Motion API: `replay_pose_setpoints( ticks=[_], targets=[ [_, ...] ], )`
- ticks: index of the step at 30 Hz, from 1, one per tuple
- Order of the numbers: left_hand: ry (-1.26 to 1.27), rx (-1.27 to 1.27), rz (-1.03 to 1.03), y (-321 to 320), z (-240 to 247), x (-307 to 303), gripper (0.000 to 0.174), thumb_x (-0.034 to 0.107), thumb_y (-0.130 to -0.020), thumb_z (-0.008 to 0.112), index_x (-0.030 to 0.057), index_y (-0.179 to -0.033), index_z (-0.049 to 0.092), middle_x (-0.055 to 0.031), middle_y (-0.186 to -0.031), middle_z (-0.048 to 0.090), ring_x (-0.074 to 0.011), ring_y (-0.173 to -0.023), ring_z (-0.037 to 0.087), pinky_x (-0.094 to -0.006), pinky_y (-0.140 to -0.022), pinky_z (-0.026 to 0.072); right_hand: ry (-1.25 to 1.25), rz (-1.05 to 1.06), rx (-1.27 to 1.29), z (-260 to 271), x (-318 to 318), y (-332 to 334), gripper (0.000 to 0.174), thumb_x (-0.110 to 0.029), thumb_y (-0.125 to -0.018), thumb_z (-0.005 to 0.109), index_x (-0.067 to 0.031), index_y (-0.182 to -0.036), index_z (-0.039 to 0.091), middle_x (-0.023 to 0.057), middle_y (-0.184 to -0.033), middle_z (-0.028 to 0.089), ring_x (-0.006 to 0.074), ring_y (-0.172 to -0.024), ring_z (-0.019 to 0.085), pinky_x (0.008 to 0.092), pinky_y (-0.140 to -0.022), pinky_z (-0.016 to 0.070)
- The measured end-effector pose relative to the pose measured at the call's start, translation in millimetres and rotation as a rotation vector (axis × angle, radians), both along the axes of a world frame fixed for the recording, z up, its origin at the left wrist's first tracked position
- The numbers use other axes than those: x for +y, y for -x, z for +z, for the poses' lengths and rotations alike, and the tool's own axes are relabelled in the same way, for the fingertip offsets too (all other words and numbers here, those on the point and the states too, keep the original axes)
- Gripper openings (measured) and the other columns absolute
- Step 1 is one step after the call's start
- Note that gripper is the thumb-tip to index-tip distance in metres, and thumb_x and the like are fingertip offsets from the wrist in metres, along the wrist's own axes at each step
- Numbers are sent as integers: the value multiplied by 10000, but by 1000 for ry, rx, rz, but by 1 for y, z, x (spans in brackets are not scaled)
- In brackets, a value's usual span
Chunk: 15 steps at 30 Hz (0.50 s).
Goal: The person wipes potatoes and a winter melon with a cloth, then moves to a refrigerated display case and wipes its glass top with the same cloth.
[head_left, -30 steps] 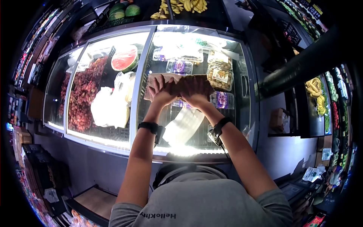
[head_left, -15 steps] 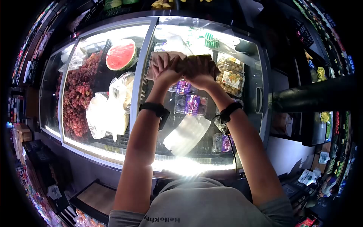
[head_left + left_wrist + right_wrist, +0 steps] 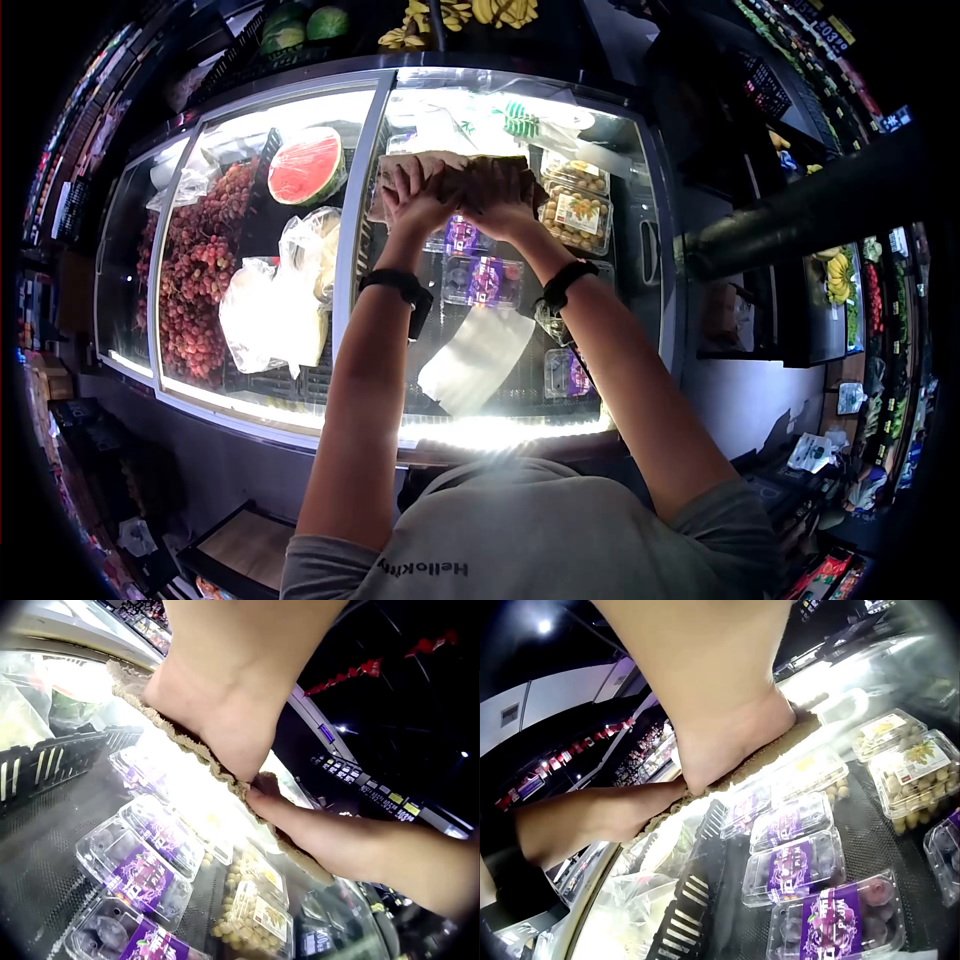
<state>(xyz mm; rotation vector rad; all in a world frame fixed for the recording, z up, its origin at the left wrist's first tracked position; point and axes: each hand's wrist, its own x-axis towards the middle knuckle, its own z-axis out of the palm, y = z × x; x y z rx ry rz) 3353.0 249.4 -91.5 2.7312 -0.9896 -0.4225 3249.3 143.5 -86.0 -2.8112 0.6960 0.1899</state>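
Observation:
A brown cloth [image 3: 398, 166] lies on the glass top of a lit display case. The left hand [image 3: 420, 205] presses on its left part with fingers spread. Beside it, the right hand [image 3: 497, 205] lies flat on the darker right part, thumbs close together. Seen from the left wrist, the cloth [image 3: 176, 735] is a thin layer between the palm and the glass. The right wrist view shows the right hand [image 3: 735, 739] with its heel on the cloth [image 3: 780, 750]; the fingertips are hidden there.
Under the glass are purple-labelled fruit boxes [image 3: 484, 281], boxes of small round fruit [image 3: 577, 217], a white sheet [image 3: 477, 358], red grapes [image 3: 205, 265], a cut watermelon [image 3: 305, 165] and white bags [image 3: 262, 310]. A metal frame bar [image 3: 361, 165] divides the glass left of the hands.
Both hands and the cloth first slid forward over the glass, away from the body, uncovering the purple-labelled boxes beneath. Since then the head view has shifted, and the hands remain on the cloth.

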Motion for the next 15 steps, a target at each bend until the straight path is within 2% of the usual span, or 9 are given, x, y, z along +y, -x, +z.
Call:
replay_pose_setpoints(
  ticks=[4, 5, 6, 9, 12, 13, 14, 15],
  targets=[
    [-19, -50, -33, 29, -1, 28, 785, 626, -739, 456, 319, -1385, 133, -89, -1460, -47, -347, -1326, -90, -571, -1013, -31, -15, -8, 11, 0, 22, 35, 813, -664, -768, 355, -296, -1390, -19, 52, -1457, -85, 358, -1314, -125, 599, -996, -61],
    [-8, -60, -36, 38, -1, 34, 785, 611, -739, 469, 318, -1385, 132, -94, -1459, -43, -355, -1324, -89, -578, -1011, -26, 24, -49, 77, -2, 30, 42, 861, -682, -755, 358, -263, -1392, -40, 60, -1455, -102, 348, -1314, -139, 579, -997, -90],
    [4, -66, -42, 49, 0, 40, 786, 597, -740, 481, 316, -1385, 132, -99, -1459, -40, -363, -1322, -87, -584, -1008, -21, 25, -68, 70, -3, 37, 50, 861, -682, -755, 358, -263, -1392, -40, 60, -1455, -102, 348, -1314, -139, 579, -997, -90],
    [48, -48, -89, 79, 5, 59, 766, 562, -756, 481, 297, -1387, 137, -130, -1454, -19, -395, -1314, -70, -611, -995, -8, -35, -36, 3, -4, 55, 81, 925, -687, -748, 362, -171, -1394, -53, 73, -1452, -116, 332, -1314, -153, 558, -1001, -113],
    [43, -62, -170, 108, 5, 77, 764, 532, -765, 476, 257, -1392, 137, -152, -1449, 3, -419, -1306, -58, -606, -1000, 10, 30, -121, 48, -6, 75, 114, 892, -692, -750, 348, -210, -1397, -32, 70, -1454, -104, 341, -1310, -161, 538, -1015, -105],
    [97, -95, -206, 117, -3, 83, 763, 502, -755, 494, 231, -1387, 163, -156, -1443, 49, -424, -1304, -15, -596, -1005, 20, 30, -149, 37, -3, 80, 126, 892, -692, -750, 348, -210, -1397, -32, 70, -1454, -104, 341, -1310, -161, 538, -1015, -105],
    [151, -124, -239, 122, -12, 86, 763, 473, -745, 513, 206, -1382, 190, -160, -1436, 95, -430, -1302, 28, -586, -1010, 31, -42, -88, 99, 1, 84, 142, 862, -693, -758, 328, -233, -1397, -23, 67, -1456, -92, 351, -1312, -140, 549, -1018, -78],
    [311, -201, -473, 121, -30, 85, 754, 451, -759, 499, 175, -1382, 177, -159, -1423, 131, -426, -1295, 71, -576, -1013, 50, -115, -24, 161, 6, 88, 157, 832, -694, -765, 308, -257, -1396, -13, 64, -1458, -80, 361, -1313, -119, 560, -1020, -51]
  ],
)
